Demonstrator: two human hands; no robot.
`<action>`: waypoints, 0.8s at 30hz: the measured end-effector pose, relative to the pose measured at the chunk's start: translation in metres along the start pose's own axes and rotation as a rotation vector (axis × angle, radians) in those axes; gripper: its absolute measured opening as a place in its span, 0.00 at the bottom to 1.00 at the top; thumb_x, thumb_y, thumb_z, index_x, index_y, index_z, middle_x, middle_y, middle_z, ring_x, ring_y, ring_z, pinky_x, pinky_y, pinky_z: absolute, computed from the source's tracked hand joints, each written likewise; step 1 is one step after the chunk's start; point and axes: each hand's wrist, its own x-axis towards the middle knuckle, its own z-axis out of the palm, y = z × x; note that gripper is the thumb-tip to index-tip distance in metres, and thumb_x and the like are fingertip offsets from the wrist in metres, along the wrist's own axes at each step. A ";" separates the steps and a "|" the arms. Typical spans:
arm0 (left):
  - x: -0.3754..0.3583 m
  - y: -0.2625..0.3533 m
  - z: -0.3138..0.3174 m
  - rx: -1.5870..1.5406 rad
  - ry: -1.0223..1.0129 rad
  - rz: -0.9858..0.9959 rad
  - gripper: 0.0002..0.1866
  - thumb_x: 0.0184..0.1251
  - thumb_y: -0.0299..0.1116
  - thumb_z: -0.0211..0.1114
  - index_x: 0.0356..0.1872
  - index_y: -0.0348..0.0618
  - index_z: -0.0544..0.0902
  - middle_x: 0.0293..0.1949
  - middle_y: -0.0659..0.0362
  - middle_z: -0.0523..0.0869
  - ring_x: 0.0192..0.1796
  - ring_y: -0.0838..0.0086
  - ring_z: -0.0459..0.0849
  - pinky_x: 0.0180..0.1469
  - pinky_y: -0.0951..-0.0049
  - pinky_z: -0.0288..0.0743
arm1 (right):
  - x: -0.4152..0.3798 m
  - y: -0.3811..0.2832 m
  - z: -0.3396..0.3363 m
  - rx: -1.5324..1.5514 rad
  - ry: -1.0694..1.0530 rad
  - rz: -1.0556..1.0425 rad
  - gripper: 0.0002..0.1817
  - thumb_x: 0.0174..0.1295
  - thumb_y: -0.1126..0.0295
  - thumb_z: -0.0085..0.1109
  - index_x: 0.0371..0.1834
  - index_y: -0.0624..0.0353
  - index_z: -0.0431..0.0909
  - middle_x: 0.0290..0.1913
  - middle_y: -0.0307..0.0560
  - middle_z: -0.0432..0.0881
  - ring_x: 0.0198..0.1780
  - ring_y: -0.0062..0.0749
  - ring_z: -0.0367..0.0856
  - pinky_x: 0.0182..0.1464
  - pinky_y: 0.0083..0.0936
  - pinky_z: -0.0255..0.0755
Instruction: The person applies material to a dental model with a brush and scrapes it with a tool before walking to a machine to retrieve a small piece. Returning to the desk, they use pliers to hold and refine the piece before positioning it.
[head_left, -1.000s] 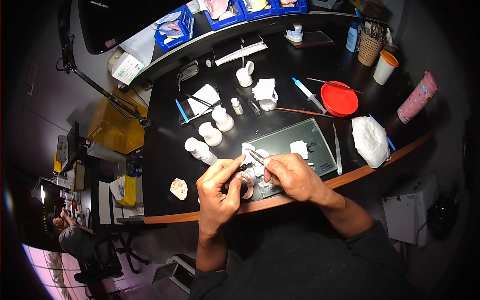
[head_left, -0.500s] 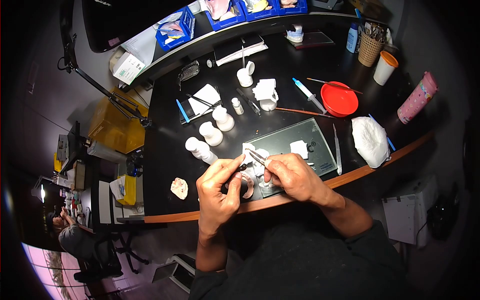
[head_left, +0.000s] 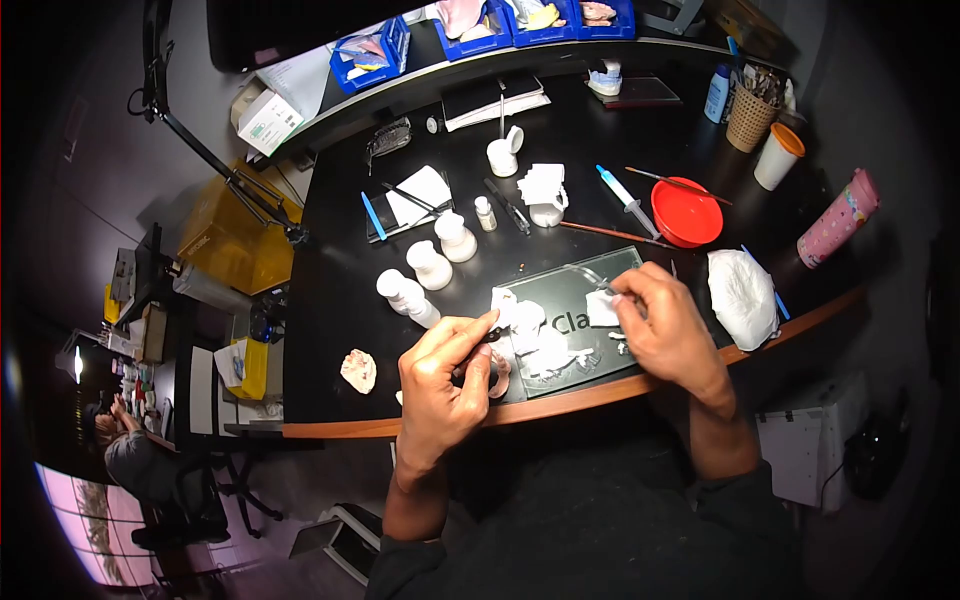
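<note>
My left hand (head_left: 445, 378) is closed, its thumb and index finger pinching a small dark piece too hidden to name. Beside those fingertips lies a pinkish curved piece (head_left: 502, 372), partly covered by the hand. My right hand (head_left: 668, 328) is closed on a slim metal tool (head_left: 594, 278), blurred by motion; its kind cannot be made out. That hand hovers over the right part of a glass slab (head_left: 570, 375), beside a folded white tissue (head_left: 602, 310). Crumpled white material (head_left: 530, 325) and white scraps sit on the slab's left part.
Several white bottles (head_left: 430, 268) stand left of the slab. A red bowl (head_left: 688, 215), syringe (head_left: 628, 200) and brush (head_left: 610, 234) lie behind it. To the right are a white lump (head_left: 742, 300) and pink tumbler (head_left: 838, 218). A pink-white cast (head_left: 358, 371) lies far left.
My right hand has moved right with the slim tool, away from my left fingertips to the folded tissue. My left hand keeps its pinch. The view has shifted slightly.
</note>
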 end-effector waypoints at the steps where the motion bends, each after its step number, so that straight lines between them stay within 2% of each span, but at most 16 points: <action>1: 0.000 0.002 0.001 -0.042 -0.017 -0.035 0.19 0.64 0.13 0.61 0.56 0.33 0.88 0.38 0.53 0.88 0.33 0.75 0.86 0.36 0.76 0.78 | 0.001 0.004 -0.004 -0.048 0.006 0.013 0.09 0.66 0.75 0.59 0.42 0.70 0.84 0.36 0.63 0.82 0.39 0.56 0.84 0.44 0.44 0.77; 3: 0.002 0.007 0.001 -0.123 -0.051 -0.102 0.19 0.66 0.13 0.60 0.55 0.32 0.88 0.38 0.53 0.88 0.32 0.75 0.86 0.36 0.76 0.78 | 0.002 0.011 -0.011 -0.140 0.027 0.031 0.08 0.65 0.75 0.60 0.41 0.70 0.84 0.37 0.62 0.82 0.40 0.58 0.84 0.45 0.46 0.76; 9: 0.007 0.003 0.001 -0.243 -0.087 -0.130 0.18 0.68 0.15 0.58 0.57 0.30 0.87 0.38 0.52 0.88 0.34 0.79 0.85 0.37 0.78 0.79 | -0.001 0.029 -0.021 -0.315 0.104 0.069 0.06 0.65 0.76 0.62 0.38 0.68 0.84 0.37 0.61 0.82 0.39 0.59 0.82 0.44 0.47 0.75; 13: 0.007 0.003 0.001 -0.355 -0.098 -0.207 0.18 0.71 0.15 0.57 0.59 0.28 0.85 0.40 0.52 0.89 0.36 0.79 0.85 0.39 0.78 0.80 | -0.006 0.031 -0.025 -0.254 0.119 0.158 0.04 0.65 0.77 0.61 0.36 0.68 0.82 0.36 0.61 0.82 0.38 0.59 0.82 0.43 0.45 0.75; 16: 0.007 0.004 0.001 -0.442 -0.094 -0.296 0.17 0.74 0.17 0.56 0.60 0.27 0.84 0.42 0.52 0.89 0.39 0.79 0.84 0.43 0.78 0.80 | -0.011 0.033 -0.023 -0.041 0.094 0.193 0.04 0.68 0.78 0.59 0.40 0.68 0.80 0.33 0.56 0.82 0.35 0.45 0.83 0.40 0.38 0.75; 19: 0.004 -0.004 0.002 -0.601 -0.066 -0.354 0.17 0.75 0.18 0.55 0.61 0.30 0.85 0.43 0.53 0.89 0.41 0.80 0.84 0.44 0.79 0.79 | -0.014 0.017 -0.025 0.361 -0.071 0.369 0.04 0.70 0.77 0.57 0.43 0.68 0.77 0.31 0.47 0.80 0.34 0.25 0.80 0.37 0.29 0.73; 20: 0.003 -0.003 0.002 -0.622 -0.061 -0.385 0.18 0.76 0.19 0.55 0.62 0.28 0.83 0.44 0.53 0.89 0.41 0.79 0.84 0.44 0.80 0.78 | -0.015 0.017 -0.025 0.441 -0.155 0.371 0.06 0.72 0.76 0.55 0.45 0.68 0.76 0.33 0.41 0.79 0.37 0.15 0.77 0.39 0.22 0.72; 24: 0.001 -0.009 0.002 -0.915 -0.020 -0.462 0.20 0.75 0.23 0.53 0.62 0.20 0.79 0.42 0.50 0.88 0.38 0.77 0.82 0.44 0.78 0.77 | -0.012 -0.008 -0.007 0.670 -0.240 0.326 0.08 0.75 0.72 0.55 0.46 0.68 0.77 0.35 0.40 0.80 0.39 0.18 0.77 0.43 0.21 0.73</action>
